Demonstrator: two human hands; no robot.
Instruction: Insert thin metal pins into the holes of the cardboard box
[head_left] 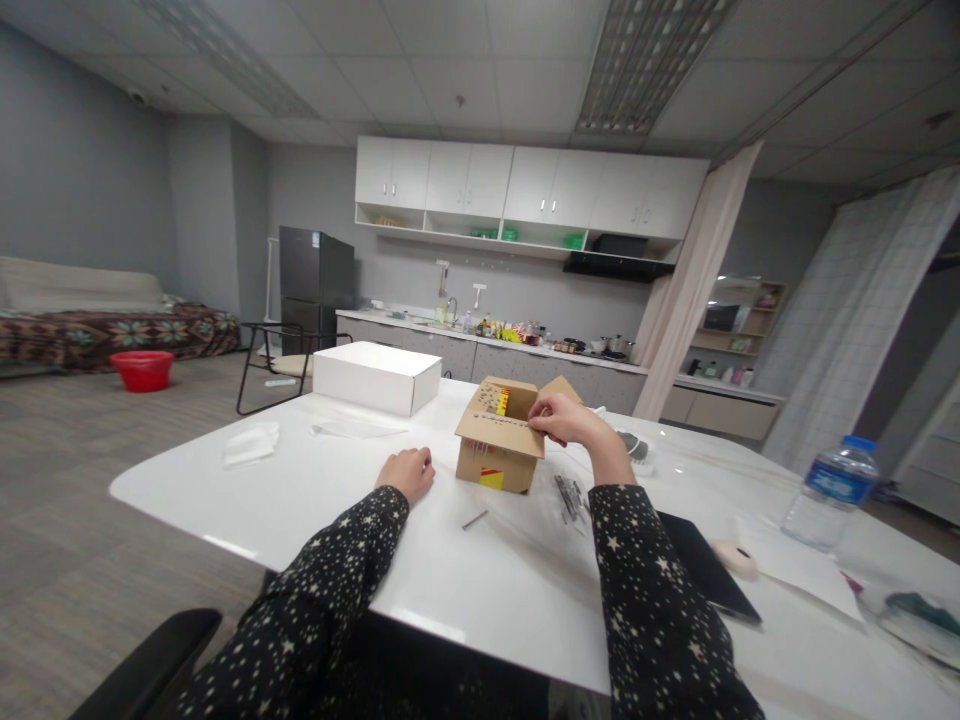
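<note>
A small brown cardboard box (pixel 495 455) with open flaps and a red-yellow print stands on the white table (pixel 300 480). My right hand (pixel 564 417) pinches the near flap at the box's top right edge. My left hand (pixel 407 471) rests on the table as a loose fist, a little left of the box, holding nothing that I can see. A small dark screw or pin (pixel 474 519) lies on the table in front of the box. A clear plastic bag with dark metal parts (pixel 570 496) lies right of the box, by my right forearm.
A closed white box (pixel 376 376) sits farther back on the table, with clear plastic wrappers (pixel 251 443) to the left. A dark tablet (pixel 701 570), papers and a water bottle (pixel 831 491) lie at the right. A chair, red basin and kitchen counter stand beyond.
</note>
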